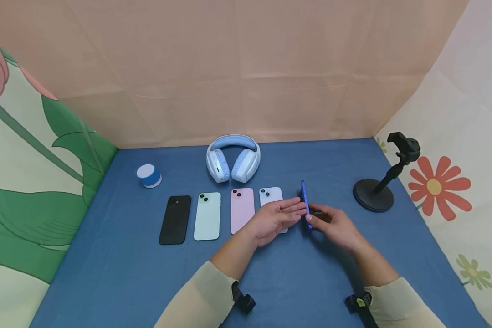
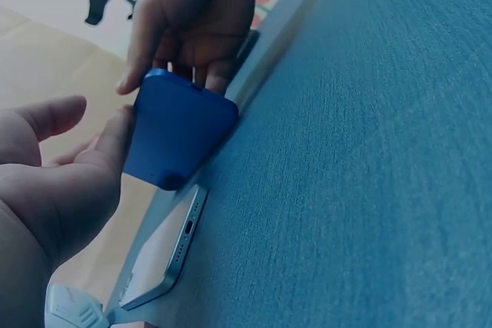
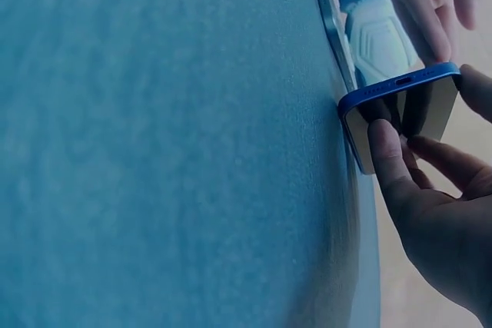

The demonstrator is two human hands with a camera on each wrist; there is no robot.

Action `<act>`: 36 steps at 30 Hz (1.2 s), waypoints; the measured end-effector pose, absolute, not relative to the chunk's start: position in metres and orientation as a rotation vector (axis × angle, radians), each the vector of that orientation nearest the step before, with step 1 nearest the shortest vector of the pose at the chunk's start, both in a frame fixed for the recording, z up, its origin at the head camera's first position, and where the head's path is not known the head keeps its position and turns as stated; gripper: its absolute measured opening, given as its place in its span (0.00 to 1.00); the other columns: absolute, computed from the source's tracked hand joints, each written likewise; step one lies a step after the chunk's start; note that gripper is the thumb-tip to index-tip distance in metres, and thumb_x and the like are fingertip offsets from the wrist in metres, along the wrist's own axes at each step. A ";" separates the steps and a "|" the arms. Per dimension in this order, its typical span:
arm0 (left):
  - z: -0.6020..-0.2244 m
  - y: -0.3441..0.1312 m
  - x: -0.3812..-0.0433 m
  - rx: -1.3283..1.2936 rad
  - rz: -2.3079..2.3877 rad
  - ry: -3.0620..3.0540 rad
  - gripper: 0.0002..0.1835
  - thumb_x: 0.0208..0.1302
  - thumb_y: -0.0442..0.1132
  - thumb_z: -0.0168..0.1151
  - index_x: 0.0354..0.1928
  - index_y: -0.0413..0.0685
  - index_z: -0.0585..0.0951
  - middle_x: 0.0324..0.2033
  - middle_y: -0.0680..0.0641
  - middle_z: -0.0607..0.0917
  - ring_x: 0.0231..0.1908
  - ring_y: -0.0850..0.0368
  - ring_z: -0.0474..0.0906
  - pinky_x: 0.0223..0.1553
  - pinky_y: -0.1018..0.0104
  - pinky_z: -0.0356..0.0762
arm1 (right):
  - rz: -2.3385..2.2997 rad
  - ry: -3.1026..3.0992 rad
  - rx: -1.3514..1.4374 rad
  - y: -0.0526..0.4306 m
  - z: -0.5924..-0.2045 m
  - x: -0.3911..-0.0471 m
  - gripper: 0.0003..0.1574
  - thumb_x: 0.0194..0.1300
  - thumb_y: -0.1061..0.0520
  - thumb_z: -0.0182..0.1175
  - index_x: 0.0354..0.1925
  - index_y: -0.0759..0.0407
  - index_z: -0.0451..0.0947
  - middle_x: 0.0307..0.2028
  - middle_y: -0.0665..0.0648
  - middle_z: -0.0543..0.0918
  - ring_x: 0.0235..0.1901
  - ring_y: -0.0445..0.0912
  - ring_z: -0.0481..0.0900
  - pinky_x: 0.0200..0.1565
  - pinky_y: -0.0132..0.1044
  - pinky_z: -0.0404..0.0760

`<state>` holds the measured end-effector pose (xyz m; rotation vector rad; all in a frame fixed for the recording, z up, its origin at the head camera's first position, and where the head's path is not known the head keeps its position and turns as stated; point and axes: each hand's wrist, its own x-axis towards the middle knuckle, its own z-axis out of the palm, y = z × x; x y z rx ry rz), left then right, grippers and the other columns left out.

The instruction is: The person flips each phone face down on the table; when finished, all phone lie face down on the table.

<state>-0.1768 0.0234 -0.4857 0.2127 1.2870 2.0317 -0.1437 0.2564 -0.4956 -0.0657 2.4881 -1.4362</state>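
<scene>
A blue smartphone [image 1: 304, 196] stands on its edge above the blue cloth, near the right end of a row of phones. My right hand [image 1: 337, 228] grips it, fingers on the dark screen side [image 3: 430, 105]. The straight fingers of my left hand [image 1: 273, 221] touch the phone from its left, against the blue back [image 2: 178, 130]. Whether the lower edge touches the cloth, I cannot tell. Beneath my left hand lies a pale blue-white phone [image 1: 270, 194], partly covered. Left of it lie a pink phone [image 1: 242, 212], a pale green one [image 1: 207, 218] and a black one [image 1: 175, 221].
Light blue headphones [image 1: 247, 165] stand behind the row. At the back left sits a blue-and-white round container [image 1: 149, 176]. A black stand [image 1: 375, 195] with a round base occupies the right side. Fabric walls [image 1: 246, 68] enclose the back and sides of the table.
</scene>
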 end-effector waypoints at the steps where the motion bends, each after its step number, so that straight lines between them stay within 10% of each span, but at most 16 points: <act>1: -0.486 0.024 -0.177 0.212 2.039 1.267 0.32 0.75 0.27 0.57 0.78 0.37 0.62 0.69 0.45 0.77 0.68 0.52 0.75 0.65 0.65 0.75 | -1.438 2.484 -0.065 0.257 -0.496 -0.144 0.44 0.73 0.37 0.62 0.74 0.61 0.69 0.65 0.66 0.79 0.61 0.58 0.80 0.62 0.58 0.79; 36: -0.500 0.039 -0.166 0.061 1.932 1.318 0.33 0.76 0.32 0.58 0.77 0.30 0.61 0.73 0.38 0.71 0.73 0.47 0.67 0.72 0.54 0.66 | -1.598 2.467 0.143 0.274 -0.489 -0.132 0.38 0.74 0.45 0.65 0.72 0.64 0.71 0.62 0.69 0.80 0.53 0.54 0.84 0.47 0.38 0.88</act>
